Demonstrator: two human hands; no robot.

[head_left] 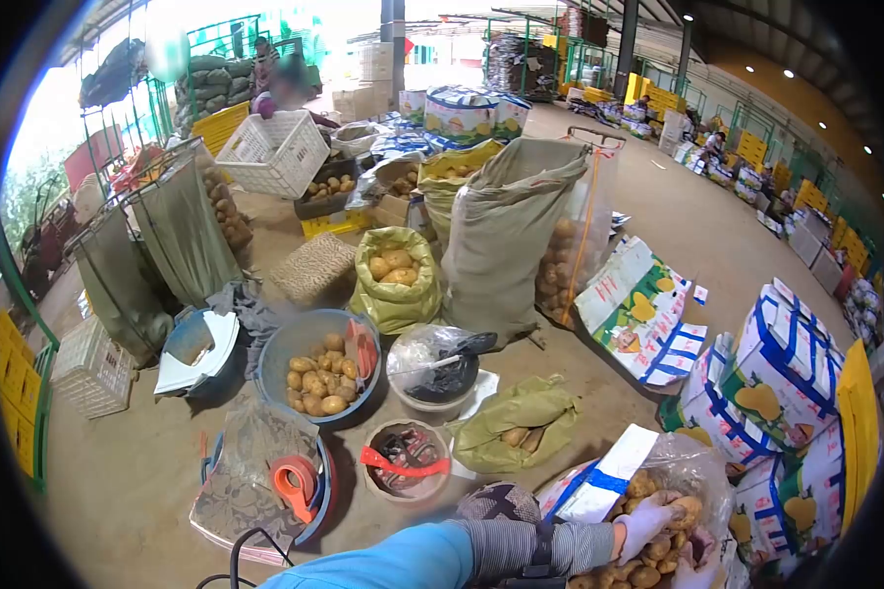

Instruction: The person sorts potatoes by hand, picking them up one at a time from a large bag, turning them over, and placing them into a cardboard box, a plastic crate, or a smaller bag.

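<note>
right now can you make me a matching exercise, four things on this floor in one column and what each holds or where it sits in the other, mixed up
Things:
1. blue basin
2. tall grey sack
3. white crate
4. gloved left hand

Places or states:
A. tilted, far left, by the green frames
B. standing upright in the middle, open at the top
C. in a clear bag of potatoes, bottom right
D. on the floor, holding loose potatoes

Pairs: 1-D, 2-B, 3-A, 4-C
</note>
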